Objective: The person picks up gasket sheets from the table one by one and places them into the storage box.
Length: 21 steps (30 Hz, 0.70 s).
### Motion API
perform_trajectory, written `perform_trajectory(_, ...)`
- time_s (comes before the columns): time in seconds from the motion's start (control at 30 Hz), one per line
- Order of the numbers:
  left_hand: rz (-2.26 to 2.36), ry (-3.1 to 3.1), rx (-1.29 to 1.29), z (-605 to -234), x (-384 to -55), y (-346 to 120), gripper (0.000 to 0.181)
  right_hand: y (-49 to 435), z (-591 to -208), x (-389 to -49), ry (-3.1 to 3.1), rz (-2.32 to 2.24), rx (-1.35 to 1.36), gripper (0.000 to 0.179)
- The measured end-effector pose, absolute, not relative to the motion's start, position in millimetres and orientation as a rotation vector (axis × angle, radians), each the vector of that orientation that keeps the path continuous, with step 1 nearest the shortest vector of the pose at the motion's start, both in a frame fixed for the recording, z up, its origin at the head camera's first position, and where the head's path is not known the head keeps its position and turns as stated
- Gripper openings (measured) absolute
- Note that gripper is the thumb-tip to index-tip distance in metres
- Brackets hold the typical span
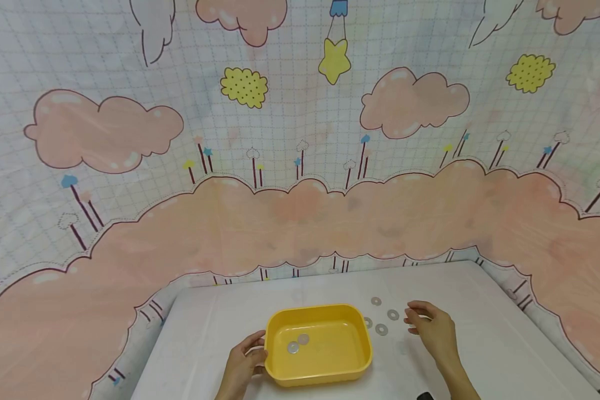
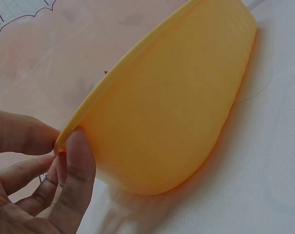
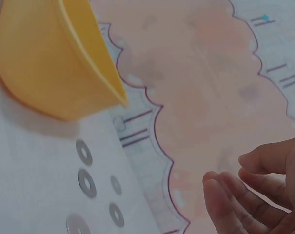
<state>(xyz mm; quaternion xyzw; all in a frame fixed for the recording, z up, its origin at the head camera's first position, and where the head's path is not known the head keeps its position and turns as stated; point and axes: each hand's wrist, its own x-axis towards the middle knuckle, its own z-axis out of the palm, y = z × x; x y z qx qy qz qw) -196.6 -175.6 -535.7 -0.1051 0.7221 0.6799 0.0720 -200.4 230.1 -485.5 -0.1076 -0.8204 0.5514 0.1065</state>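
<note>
A yellow plastic tray [image 1: 320, 380] sits on the white table, with two metal washers [image 1: 293, 347] lying in its left part. My left hand [image 1: 245, 358] pinches the tray's left rim; in the left wrist view the thumb lies on the outer wall and the fingers [image 2: 28, 134] are at the rim. To the right of the tray, several flat washers [image 1: 381, 329] lie loose on the cloth. Over the table just right of them is my right hand [image 1: 435, 328], its fingers loosely bent. The right wrist view shows a gap between its thumb and fingers [image 3: 218, 200], with nothing held.
White cloth [image 1: 220, 311] covers the table. Behind it hangs a curtain [image 1: 300, 222] printed with clouds and stars. A small black object [image 1: 425, 396] shows at the bottom edge, near the right forearm.
</note>
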Motion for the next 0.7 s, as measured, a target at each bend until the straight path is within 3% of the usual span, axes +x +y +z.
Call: perform_trajectory(0.7,2.051,2.156,-0.291,-538.1,-198.0,-178.0,0.06,279.9,-512.4,-188.2,-2.449,1.514,-0.52,0.038)
